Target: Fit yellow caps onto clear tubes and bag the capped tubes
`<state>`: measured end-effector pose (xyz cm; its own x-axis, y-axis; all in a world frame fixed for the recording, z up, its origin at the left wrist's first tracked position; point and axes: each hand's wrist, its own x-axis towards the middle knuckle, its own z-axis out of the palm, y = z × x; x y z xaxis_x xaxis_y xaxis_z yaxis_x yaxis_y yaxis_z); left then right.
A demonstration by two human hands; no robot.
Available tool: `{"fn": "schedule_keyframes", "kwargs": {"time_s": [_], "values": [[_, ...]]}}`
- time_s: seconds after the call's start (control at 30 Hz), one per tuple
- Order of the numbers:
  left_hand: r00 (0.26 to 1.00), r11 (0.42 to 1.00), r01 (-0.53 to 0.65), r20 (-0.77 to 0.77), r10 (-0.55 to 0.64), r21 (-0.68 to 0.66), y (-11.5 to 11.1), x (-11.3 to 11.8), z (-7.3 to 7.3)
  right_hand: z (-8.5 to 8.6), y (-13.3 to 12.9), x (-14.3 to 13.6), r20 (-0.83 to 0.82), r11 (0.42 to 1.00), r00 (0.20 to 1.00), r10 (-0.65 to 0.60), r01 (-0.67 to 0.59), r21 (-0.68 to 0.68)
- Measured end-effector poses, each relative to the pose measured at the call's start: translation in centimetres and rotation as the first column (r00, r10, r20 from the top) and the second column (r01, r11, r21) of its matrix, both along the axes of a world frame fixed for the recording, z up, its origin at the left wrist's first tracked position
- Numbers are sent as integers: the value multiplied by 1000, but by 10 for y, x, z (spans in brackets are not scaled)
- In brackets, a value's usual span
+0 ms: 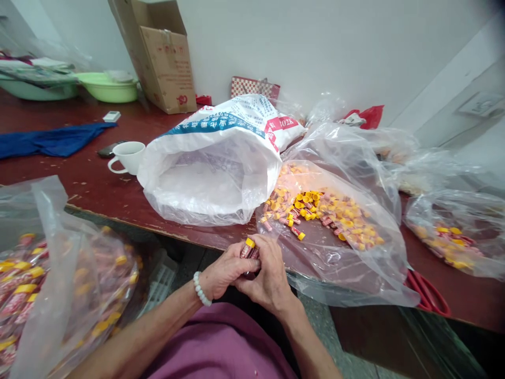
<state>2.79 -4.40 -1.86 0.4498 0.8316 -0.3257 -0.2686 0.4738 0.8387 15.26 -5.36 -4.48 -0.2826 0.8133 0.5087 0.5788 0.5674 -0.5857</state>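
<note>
Well, I have the dark red bench (98,192) spread in front of me, with the open white sack (236,129) lying on it. Right of that is the clear bag (339,276) of yellow-capped pieces. My left hand (229,271) and right hand (272,271) meet near the bench's edge. The white cup (134,158) stands left of the sack. Smallest, the yellow-capped tubes (248,250) are gripped between both hands.

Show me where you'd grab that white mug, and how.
I'd take the white mug by its handle, coming in from the left. It stands upright with the loop jutting out that way, while the white sack crowds its right side. The left hand seems better placed, once its yellow-capped tubes are down.
</note>
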Motion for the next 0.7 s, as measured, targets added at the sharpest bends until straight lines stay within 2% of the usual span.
{"fn": "schedule_keyframes", "kwargs": {"time_s": [0.1, 0.2, 0.3, 0.47, 0.7], "values": [[1000, 1000, 0, -19, 0, 6, 0, 2, -1, 3, -3, -2, -37, 999, 999, -27, 28, 33], [1000, 999, -19, -23, 20, 36, 2, 3, -1, 6, -4, -1, -19, 1000, 1000, -4, 3, -8], [1000, 1000, -28, -11, 28, 2, 3, 2, 1, 5, -2, 0, -40, 999, 999, -3, 1, -52], [999, 999, -26, -19, 26, -26, 3, -2, 4, 5, 0, 0, -58, 999, 998, -32, 31, -28], [999, 1000, 26, 19, -27, 4, -1, -1, -4, 9, 1, -3, -31, 997, 999, -11, 9, -73]]}}
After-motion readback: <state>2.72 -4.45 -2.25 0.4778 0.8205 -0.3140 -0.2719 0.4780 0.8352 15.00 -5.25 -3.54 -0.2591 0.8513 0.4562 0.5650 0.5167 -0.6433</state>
